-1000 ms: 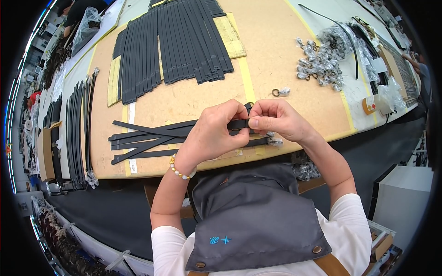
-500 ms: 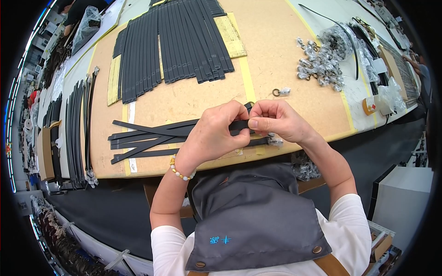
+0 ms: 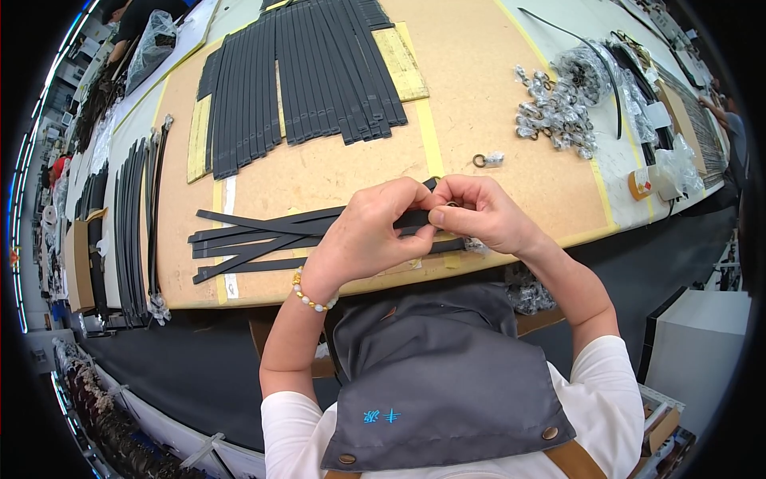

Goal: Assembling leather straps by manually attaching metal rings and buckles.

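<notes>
Nothing had shifted noticeably since the frames a second and half a second earlier: both hands remained pinched together at the same spot over the near edge of the board.

Nearest the wearer hung a grey fabric apron (image 3: 447,375) with two brass snaps. Beyond it, the left hand (image 3: 363,235), a beaded bracelet (image 3: 313,294) at its wrist, was closed around the end of a flat black strap (image 3: 411,218), fingers curled over the top. The right hand (image 3: 479,211) met it thumb to thumb, gripping the same strap end; a small metal ring seemed to sit at the pinch, though the fingers mostly hid it. The strap lay just above the front edge of the tan fibreboard worktop (image 3: 495,96), running left into a loose fan of similar black straps (image 3: 247,239) lying flat on the board.

Farther out, a single metal ring with a clip (image 3: 485,160) rested alone on the board. Behind it to the right sat a heap of silvery metal buckles (image 3: 554,112). At the far side lay a wide row of dark straps laid side by side (image 3: 303,72), partly on yellow strips.
</notes>
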`<action>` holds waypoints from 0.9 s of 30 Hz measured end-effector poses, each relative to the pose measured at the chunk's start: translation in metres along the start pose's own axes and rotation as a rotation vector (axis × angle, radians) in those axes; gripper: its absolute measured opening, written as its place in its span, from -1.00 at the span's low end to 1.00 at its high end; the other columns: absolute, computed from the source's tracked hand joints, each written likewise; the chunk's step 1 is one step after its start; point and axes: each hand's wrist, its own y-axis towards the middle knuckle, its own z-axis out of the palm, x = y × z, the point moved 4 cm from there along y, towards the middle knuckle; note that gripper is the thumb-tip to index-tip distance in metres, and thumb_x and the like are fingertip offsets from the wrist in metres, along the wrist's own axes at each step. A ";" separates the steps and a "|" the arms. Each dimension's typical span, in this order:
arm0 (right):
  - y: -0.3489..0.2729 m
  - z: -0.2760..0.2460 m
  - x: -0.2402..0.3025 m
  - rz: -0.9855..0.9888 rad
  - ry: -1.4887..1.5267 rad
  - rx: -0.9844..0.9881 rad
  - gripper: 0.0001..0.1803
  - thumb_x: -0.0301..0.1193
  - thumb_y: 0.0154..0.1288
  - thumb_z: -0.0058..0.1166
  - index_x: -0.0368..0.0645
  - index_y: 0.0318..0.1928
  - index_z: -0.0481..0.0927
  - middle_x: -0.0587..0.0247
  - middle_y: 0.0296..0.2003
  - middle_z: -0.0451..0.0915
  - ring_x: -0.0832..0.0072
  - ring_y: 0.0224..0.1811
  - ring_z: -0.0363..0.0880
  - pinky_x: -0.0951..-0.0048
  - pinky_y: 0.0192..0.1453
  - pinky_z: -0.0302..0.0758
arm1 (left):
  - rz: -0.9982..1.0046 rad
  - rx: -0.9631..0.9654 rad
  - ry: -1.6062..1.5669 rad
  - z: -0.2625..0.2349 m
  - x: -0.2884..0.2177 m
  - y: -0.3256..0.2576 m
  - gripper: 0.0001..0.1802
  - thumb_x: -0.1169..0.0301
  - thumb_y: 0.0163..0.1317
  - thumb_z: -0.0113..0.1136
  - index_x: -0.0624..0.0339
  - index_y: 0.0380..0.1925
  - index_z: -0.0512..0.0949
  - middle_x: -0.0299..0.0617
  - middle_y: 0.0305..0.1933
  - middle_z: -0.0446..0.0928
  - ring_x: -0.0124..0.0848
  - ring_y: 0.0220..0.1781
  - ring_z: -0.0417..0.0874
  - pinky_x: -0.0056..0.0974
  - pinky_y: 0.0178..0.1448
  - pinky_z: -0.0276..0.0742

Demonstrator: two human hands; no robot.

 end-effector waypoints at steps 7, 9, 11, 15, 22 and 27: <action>0.000 0.000 0.001 0.067 0.037 0.068 -0.76 -0.28 0.46 0.28 -0.21 -0.20 0.61 0.49 -0.44 0.55 0.77 -0.43 0.43 0.65 -0.36 0.38 | 0.079 -0.023 0.035 -0.005 -0.001 -0.003 -0.81 0.54 0.03 0.42 0.25 -0.35 0.60 -0.26 -0.43 0.62 -0.54 -0.43 0.61 -0.44 -0.44 0.49; 0.002 -0.001 -0.001 0.111 0.019 0.101 -0.75 -0.25 0.47 0.27 -0.20 -0.19 0.61 0.48 -0.44 0.55 0.75 -0.43 0.43 0.64 -0.37 0.37 | 0.076 -0.026 0.039 -0.005 0.001 -0.003 -0.81 0.54 0.00 0.42 0.25 -0.37 0.59 -0.25 -0.45 0.61 -0.53 -0.46 0.59 -0.43 -0.45 0.49; -0.001 0.000 0.003 0.103 0.012 0.119 -0.74 -0.24 0.48 0.25 -0.20 -0.18 0.61 0.48 -0.44 0.55 0.75 -0.42 0.43 0.63 -0.37 0.38 | 0.096 -0.038 0.047 -0.003 -0.003 -0.004 -0.80 0.54 -0.01 0.42 0.25 -0.38 0.59 -0.25 -0.45 0.61 -0.52 -0.46 0.59 -0.43 -0.45 0.49; 0.000 -0.001 0.004 0.106 -0.092 0.191 -0.69 -0.18 0.54 0.17 -0.21 -0.20 0.61 0.49 -0.43 0.51 0.76 -0.41 0.36 0.61 -0.35 0.33 | 0.142 -0.066 0.068 -0.004 -0.004 -0.004 -0.80 0.55 -0.02 0.41 0.25 -0.39 0.57 -0.24 -0.45 0.61 -0.49 -0.47 0.59 -0.42 -0.44 0.48; 0.003 0.007 -0.001 -0.168 -0.184 0.168 -0.65 -0.20 0.60 0.06 -0.22 -0.30 0.54 0.56 -0.46 0.35 0.77 -0.39 0.19 0.58 -0.33 0.19 | 0.011 0.029 0.014 -0.010 -0.006 -0.006 -0.80 0.55 0.09 0.40 0.25 -0.28 0.60 -0.14 -0.33 0.67 -0.34 -0.34 0.73 -0.31 -0.34 0.62; 0.002 0.014 -0.007 -0.230 -0.116 0.098 -0.62 -0.24 0.59 0.05 -0.16 -0.41 0.43 0.58 -0.49 0.30 0.76 -0.41 0.15 0.55 -0.36 0.16 | 0.035 0.029 -0.090 -0.008 0.004 -0.007 -0.78 0.56 0.12 0.52 0.29 -0.31 0.62 -0.25 -0.37 0.67 -0.56 -0.35 0.68 -0.43 -0.28 0.61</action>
